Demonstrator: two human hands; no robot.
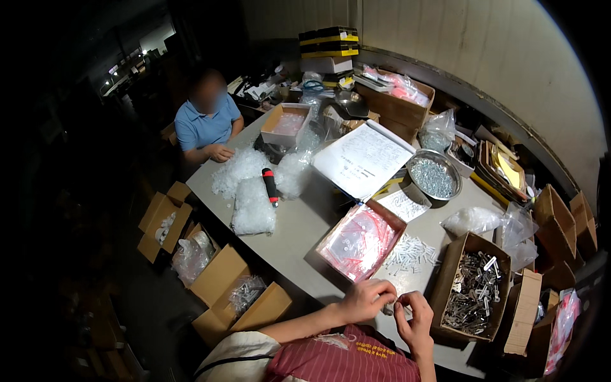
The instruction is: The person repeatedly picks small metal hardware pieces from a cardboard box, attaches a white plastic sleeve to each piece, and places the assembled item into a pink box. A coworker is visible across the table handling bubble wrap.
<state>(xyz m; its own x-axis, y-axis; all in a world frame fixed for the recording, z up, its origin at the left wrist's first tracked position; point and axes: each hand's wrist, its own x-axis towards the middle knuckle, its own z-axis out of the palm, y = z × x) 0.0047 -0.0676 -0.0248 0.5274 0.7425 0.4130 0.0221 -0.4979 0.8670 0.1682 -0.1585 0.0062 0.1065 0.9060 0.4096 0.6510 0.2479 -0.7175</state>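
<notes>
At the near side of the desk (294, 232), a small part (387, 309) lies between the left hand (368, 299) and the right hand (415, 319). Which grip clamps it, and its long axis, cannot be told. The carton of metal clips (445, 283) stands right of the right hand, the nearer one; white pegs (412, 254) lie beyond both.

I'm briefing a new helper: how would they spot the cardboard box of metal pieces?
On the grey table, find the loose heap of white pieces at the near right. The open cardboard box stands just right of it. Unlike the box of red-edged clear bags left of the heap, it holds dark and silvery metal pieces.
</notes>
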